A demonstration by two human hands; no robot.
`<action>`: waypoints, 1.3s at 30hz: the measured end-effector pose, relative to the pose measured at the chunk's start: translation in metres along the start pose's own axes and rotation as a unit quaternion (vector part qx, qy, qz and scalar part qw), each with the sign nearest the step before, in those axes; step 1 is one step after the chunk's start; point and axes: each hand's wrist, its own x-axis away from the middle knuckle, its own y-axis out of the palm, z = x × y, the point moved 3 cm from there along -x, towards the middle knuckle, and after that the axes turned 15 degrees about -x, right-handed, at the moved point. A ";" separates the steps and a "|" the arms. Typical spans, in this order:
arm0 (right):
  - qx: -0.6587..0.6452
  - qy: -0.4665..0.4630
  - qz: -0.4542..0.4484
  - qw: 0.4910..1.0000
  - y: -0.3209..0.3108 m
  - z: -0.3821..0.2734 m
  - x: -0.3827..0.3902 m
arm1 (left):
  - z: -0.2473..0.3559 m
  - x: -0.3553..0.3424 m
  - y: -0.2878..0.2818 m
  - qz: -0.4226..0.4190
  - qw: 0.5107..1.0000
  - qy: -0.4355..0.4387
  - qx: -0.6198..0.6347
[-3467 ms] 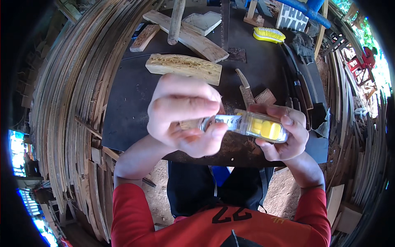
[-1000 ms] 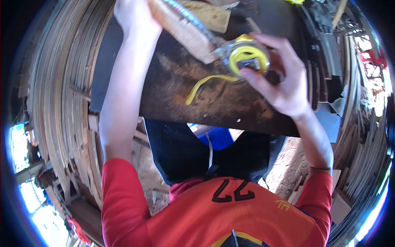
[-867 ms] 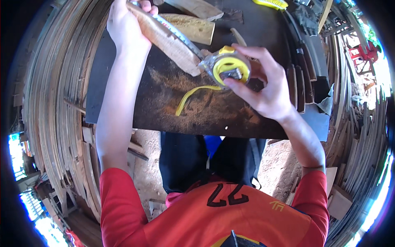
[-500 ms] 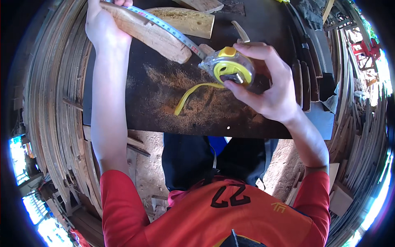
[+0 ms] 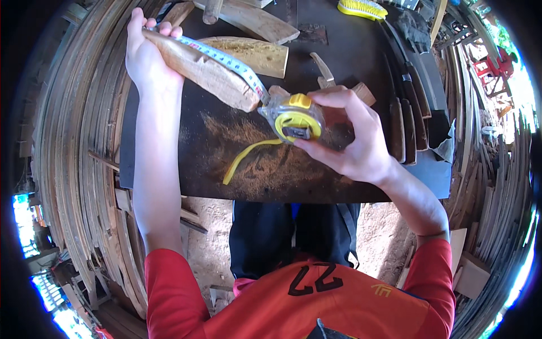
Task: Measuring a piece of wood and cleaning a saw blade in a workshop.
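Observation:
My left hand point(image 5: 148, 63) grips the far-left end of a pale wooden piece point(image 5: 210, 79), holding the start of a metal tape blade point(image 5: 226, 59) against it. The blade runs diagonally along the wood's top toward a clear and yellow tape measure case point(image 5: 297, 120) beside the wood's near end. My right hand point(image 5: 362, 144) grips that case between thumb and fingers, above the dark worktable point(image 5: 344, 195). A yellow wrist strap point(image 5: 241, 160) trails from the case over scattered sawdust. Behind the wood lie a lighter board point(image 5: 265, 59) and a curved-handled tool point(image 5: 322, 68).
Long-handled tools point(image 5: 409, 113) line the table's right side, with a dark cloth point(image 5: 411, 31) beyond them. A yellow brush point(image 5: 361, 9) and more boards point(image 5: 251, 20) lie at the back. Stacked timber strips point(image 5: 79, 124) crowd both sides. Sandy floor point(image 5: 381, 226) shows below.
Earlier both hands were together around the case; my left hand has since moved up-left onto the wood, with the blade drawn out. Lately the case has shifted slightly down-left in view.

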 end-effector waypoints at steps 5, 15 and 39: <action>-0.010 -0.046 -0.005 0.999 -0.002 -0.007 -0.003 | 0.005 0.002 0.000 0.010 0.999 0.014 -0.046; -0.053 -0.016 0.000 0.998 0.003 0.005 0.004 | -0.005 -0.008 -0.003 -0.024 0.998 0.015 -0.048; -0.018 -0.121 0.248 0.961 -0.060 0.002 -0.011 | -0.019 0.061 0.054 -0.068 0.969 -0.034 -0.234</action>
